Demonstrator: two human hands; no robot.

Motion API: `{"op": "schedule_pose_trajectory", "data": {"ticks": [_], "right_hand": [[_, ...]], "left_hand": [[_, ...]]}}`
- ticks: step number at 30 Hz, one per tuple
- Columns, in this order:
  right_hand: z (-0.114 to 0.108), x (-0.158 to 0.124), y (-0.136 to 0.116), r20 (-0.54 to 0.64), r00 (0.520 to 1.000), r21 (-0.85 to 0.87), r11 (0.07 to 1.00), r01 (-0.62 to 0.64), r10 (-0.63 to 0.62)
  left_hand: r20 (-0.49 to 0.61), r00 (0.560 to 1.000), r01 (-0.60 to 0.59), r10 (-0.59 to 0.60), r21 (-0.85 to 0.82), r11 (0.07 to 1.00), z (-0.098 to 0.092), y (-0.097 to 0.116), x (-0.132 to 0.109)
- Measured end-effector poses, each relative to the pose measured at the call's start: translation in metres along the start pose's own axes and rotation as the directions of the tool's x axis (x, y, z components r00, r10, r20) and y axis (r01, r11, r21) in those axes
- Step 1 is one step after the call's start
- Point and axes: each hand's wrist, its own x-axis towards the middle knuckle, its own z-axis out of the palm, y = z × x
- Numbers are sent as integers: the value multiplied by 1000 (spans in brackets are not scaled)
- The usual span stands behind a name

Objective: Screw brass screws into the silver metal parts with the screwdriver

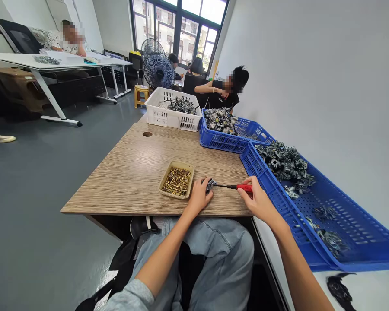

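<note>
My left hand (201,193) is closed around a small grey metal part (211,185), pressed down on the wooden table (129,172). In my right hand (256,198) is a screwdriver with a red handle (244,188). Its dark shaft points left, and the tip meets the metal part or lies right beside it; the exact contact is too small to tell. Just left of my left hand stands a beige tray (162,190) full of brass-coloured screws (177,180).
A blue crate (359,224) with grey metal parts (282,162) stands along the right. Behind it are another blue crate (220,141) and a white crate (158,116), both holding parts. A person (227,93) sits beyond the crates. A fan (158,71) stands farther back.
</note>
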Motion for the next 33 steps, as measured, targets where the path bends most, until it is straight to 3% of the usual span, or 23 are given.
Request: {"op": "schedule_pose_trajectory", "data": {"ticks": [2, 5, 12, 17, 20, 23, 28, 33], "right_hand": [[-3, -1, -1, 47, 996, 81, 995, 66, -70], [-4, -1, -2, 49, 997, 70, 996, 52, -55], [0, -1, -4, -95, 978, -157, 967, -200, 187], [-6, -2, -2, 39, 999, 56, 998, -10, 8], [-11, -1, -1, 106, 993, 101, 994, 44, -54], [-10, 1, -3, 50, 998, 40, 999, 22, -24], [-5, 0, -13, -59, 986, -164, 972, -166, 159], [-10, -3, -17, 25, 999, -60, 998, -34, 36]], "left_hand": [[-1, 1000, -9, 9, -2, 1000, 1, -1, 0], [11, 1000, -21, 21, -3, 1000, 0, -1, 1], [22, 999, -37, 37, 14, 999, -2, 0, 5], [12, 999, -43, 43, 40, 998, -2, -1, 7], [7, 999, -48, 48, 36, 998, -1, -1, 7], [3, 999, -44, 44, 46, 998, -1, -1, 7], [7, 999, -43, 43, 53, 998, -1, 0, 7], [5, 999, -44, 44, 50, 998, -1, 0, 7]]}}
